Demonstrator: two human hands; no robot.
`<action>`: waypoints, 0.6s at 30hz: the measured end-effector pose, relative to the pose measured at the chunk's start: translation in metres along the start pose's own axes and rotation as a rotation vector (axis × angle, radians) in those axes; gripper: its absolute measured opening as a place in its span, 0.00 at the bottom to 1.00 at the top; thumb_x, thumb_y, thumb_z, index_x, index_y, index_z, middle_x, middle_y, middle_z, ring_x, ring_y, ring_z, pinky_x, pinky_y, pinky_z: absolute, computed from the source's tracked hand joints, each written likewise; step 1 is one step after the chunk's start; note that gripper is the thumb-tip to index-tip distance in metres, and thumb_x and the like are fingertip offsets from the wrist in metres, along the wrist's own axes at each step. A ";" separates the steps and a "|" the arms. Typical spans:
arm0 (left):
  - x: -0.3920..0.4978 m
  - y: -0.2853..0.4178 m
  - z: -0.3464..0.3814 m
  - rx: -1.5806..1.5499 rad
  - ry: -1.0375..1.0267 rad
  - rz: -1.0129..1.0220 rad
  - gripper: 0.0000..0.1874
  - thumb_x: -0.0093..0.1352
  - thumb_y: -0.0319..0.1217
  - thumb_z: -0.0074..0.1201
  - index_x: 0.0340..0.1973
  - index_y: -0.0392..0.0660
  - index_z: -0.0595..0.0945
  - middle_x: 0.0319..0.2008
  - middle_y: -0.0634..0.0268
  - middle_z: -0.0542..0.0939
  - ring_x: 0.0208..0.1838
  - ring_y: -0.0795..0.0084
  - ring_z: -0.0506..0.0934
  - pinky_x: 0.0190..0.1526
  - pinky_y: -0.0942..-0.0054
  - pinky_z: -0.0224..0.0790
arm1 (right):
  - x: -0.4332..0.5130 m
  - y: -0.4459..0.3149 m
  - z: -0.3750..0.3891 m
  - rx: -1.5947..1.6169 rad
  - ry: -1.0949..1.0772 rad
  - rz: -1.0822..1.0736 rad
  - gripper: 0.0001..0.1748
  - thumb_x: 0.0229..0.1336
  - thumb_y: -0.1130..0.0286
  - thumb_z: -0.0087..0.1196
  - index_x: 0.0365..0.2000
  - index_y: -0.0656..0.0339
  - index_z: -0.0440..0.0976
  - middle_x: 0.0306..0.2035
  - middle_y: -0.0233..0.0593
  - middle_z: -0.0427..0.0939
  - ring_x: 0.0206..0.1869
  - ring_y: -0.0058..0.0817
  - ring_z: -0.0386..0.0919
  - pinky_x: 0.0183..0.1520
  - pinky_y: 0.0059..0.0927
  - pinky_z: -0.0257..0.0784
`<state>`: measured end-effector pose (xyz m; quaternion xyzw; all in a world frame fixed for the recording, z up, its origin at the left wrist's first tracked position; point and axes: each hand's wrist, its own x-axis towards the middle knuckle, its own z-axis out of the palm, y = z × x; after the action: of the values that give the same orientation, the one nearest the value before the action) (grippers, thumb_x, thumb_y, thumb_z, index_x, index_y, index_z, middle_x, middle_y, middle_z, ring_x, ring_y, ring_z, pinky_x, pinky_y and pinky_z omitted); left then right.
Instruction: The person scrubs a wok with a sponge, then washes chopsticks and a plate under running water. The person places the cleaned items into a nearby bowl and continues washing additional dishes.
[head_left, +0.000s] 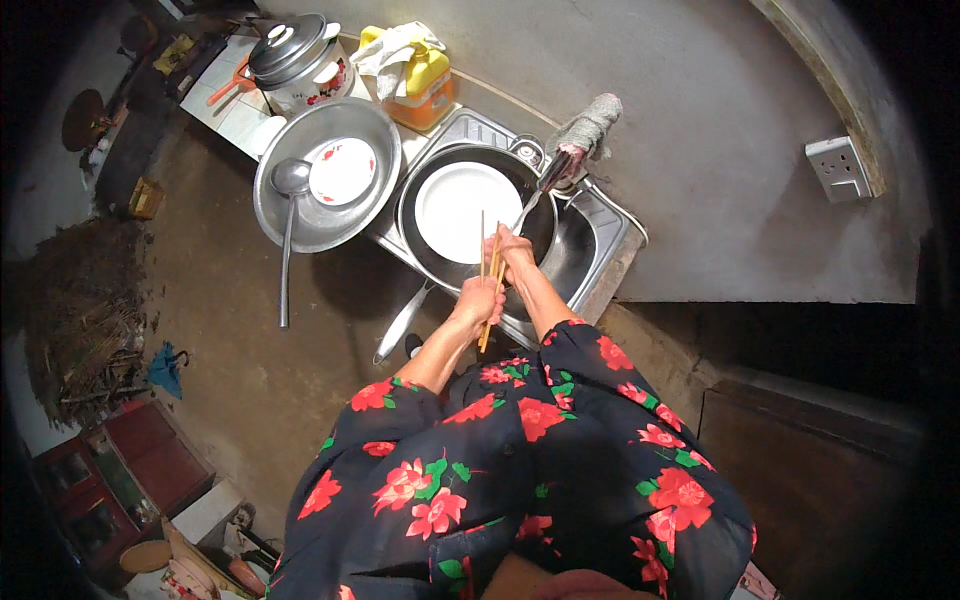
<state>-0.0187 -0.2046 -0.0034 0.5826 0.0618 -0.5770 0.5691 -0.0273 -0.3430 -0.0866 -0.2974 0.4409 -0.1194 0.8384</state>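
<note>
My left hand is closed around wooden chopsticks, which stick out above and below the fist. Just above it, my right hand grips the same bundle near its upper part. Both hands are over the near rim of a dark pan set in a steel sink. A white plate lies in the pan. Water from a cloth-wrapped tap runs down beside my right hand. The pan's metal handle points towards me on the left.
Left of the sink, a metal basin holds a ladle and a floral bowl. Behind stand a lidded pot and a yellow-capped jug draped with a cloth. A wall borders the sink's far side.
</note>
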 end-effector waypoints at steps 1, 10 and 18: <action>0.000 0.000 -0.005 -0.019 0.008 -0.006 0.13 0.76 0.34 0.37 0.33 0.41 0.72 0.17 0.70 0.69 0.13 0.81 0.62 0.10 0.79 0.52 | -0.005 0.001 0.006 0.061 -0.079 0.024 0.15 0.69 0.66 0.46 0.40 0.71 0.74 0.32 0.49 0.81 0.29 0.32 0.80 0.29 0.32 0.76; -0.003 0.009 0.006 -0.217 -0.279 -0.271 0.18 0.79 0.42 0.36 0.29 0.45 0.67 0.15 0.75 0.58 0.13 0.83 0.55 0.10 0.81 0.45 | 0.045 -0.003 -0.034 0.374 -0.042 0.085 0.12 0.70 0.70 0.40 0.29 0.63 0.67 0.20 0.33 0.67 0.17 0.24 0.63 0.21 0.28 0.66; 0.010 0.014 -0.019 -0.271 -0.190 -0.219 0.19 0.79 0.43 0.35 0.28 0.48 0.66 0.16 0.75 0.60 0.13 0.84 0.55 0.10 0.83 0.44 | -0.008 0.011 0.022 0.114 -0.031 0.133 0.08 0.66 0.76 0.42 0.32 0.63 0.71 0.22 0.32 0.71 0.19 0.22 0.68 0.20 0.21 0.65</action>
<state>0.0067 -0.2012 -0.0088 0.4335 0.1480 -0.6743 0.5793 -0.0148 -0.3222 -0.0786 -0.2211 0.4392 -0.0839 0.8667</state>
